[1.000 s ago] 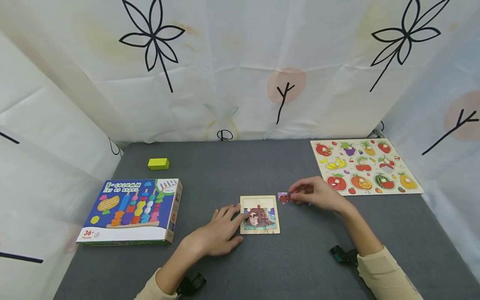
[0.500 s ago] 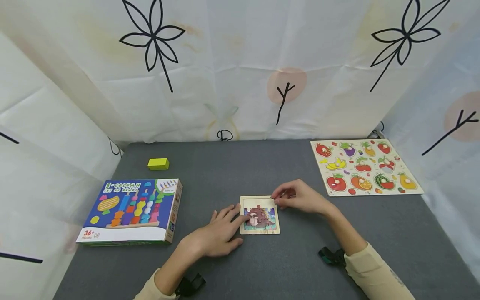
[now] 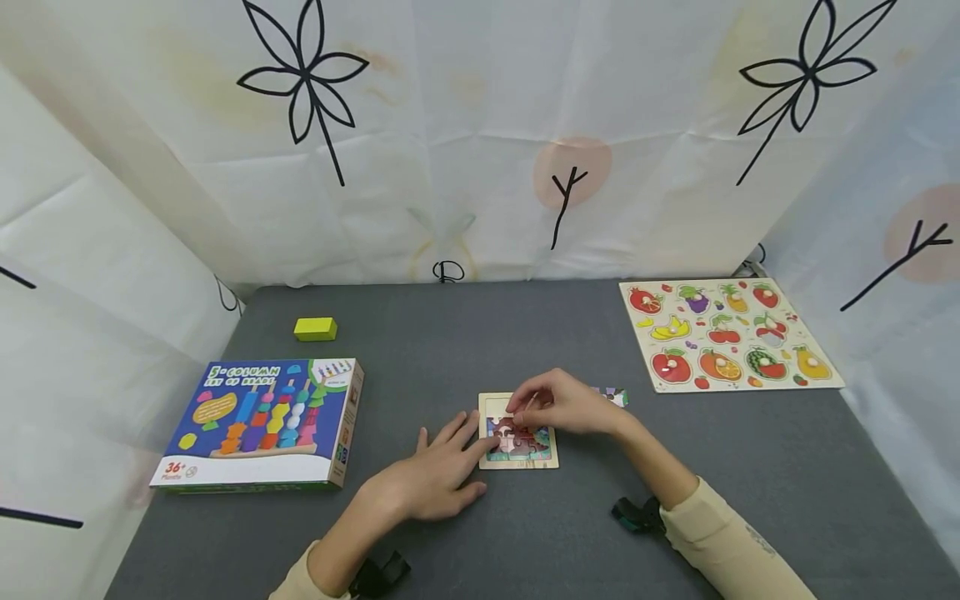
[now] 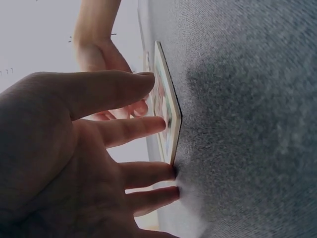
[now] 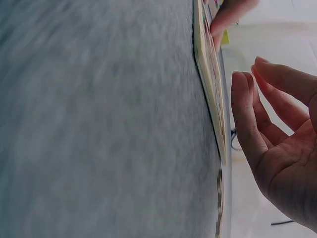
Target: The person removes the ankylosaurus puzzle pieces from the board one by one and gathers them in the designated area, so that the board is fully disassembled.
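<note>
1 small framed jigsaw tray (image 3: 518, 431) lay flat near the middle of the table's (image 3: 465, 342) near edge. The left hand (image 3: 431, 475) rested at its left edge with fingers spread and straight, fingertips (image 4: 157, 124) touching the frame, apparently to steady it. The right hand (image 3: 562, 404) hovered over the tray's far right corner, fingers bent downward; whether it pinched a piece could not be told. 1 loose jigsaw piece (image 3: 615, 396) lay just right of that hand. 1 fruit peg board (image 3: 726, 333) occupied the far right corner. 1 bead-set box (image 3: 262, 421) sat by the left edge, 1 yellow block (image 3: 315, 328) beyond it.
</note>
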`<state>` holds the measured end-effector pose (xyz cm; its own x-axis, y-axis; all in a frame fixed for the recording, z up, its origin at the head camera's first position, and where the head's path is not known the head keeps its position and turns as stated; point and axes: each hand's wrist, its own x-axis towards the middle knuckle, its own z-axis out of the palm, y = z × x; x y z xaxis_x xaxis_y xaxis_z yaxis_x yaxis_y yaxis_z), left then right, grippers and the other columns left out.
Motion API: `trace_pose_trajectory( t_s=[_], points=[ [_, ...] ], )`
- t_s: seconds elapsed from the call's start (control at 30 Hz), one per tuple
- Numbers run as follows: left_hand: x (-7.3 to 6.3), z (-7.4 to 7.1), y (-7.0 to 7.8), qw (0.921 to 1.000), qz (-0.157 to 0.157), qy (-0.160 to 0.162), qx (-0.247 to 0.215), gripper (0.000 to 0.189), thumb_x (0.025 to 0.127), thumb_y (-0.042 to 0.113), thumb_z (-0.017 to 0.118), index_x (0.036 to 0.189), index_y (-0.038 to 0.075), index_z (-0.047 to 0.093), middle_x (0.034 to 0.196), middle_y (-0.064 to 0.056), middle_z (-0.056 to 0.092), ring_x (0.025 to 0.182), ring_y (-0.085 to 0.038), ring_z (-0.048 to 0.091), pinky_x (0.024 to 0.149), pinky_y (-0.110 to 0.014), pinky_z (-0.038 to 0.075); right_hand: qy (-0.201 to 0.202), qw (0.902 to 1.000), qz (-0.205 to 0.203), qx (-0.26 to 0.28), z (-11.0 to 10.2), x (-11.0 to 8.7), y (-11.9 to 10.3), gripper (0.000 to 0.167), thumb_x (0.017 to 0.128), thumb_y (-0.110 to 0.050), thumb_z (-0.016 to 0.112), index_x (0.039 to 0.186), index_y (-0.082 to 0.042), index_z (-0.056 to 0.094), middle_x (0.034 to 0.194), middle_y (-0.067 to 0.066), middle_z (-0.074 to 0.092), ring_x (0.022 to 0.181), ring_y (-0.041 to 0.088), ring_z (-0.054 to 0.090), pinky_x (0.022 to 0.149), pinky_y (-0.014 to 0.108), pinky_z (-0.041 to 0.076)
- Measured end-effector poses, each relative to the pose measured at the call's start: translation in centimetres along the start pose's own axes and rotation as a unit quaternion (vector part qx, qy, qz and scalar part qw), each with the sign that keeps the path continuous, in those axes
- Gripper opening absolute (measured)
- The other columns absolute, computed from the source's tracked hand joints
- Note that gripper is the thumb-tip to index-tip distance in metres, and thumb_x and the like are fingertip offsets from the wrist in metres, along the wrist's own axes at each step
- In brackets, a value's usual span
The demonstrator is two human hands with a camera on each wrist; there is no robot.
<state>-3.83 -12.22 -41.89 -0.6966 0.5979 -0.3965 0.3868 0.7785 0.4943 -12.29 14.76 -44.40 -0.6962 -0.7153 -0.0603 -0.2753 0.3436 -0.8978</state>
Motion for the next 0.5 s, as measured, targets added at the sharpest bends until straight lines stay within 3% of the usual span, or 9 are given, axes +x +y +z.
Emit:
trace_pose_trajectory(
  t_s=[0.2,0.5],
  points=[
    [-0.4,0.0,0.4,0.9999,-0.004,-0.013,-0.007,0.067,0.109,0.036,0.065,0.17,0.026,0.039,0.184,-0.017,0.013,0.172,-0.039,0.01,0.119,-0.089,0.019,-0.032,0.999,0.006,0.031,1.0,1.1,-0.7,0.015,0.104,-0.009,0.072,0.114,0.002,0.078,0.091,0.02,0.08,0.073,0.023,0.074,0.069,0.029,0.062],
    [-0.7,-0.1,0.6,0.9997,-0.006,-0.021,-0.013,0.067,0.11,0.036,0.065,0.17,0.028,0.038,0.184,-0.016,0.011,0.173,-0.037,0.009,0.118,-0.09,0.02,-0.056,0.9975,0.031,0.028,1.5,2.6,-1.3,0.017,0.104,-0.006,0.07,0.115,0.005,0.076,0.09,0.022,0.078,0.067,0.021,0.072,0.058,0.028,0.058]
  ],
)
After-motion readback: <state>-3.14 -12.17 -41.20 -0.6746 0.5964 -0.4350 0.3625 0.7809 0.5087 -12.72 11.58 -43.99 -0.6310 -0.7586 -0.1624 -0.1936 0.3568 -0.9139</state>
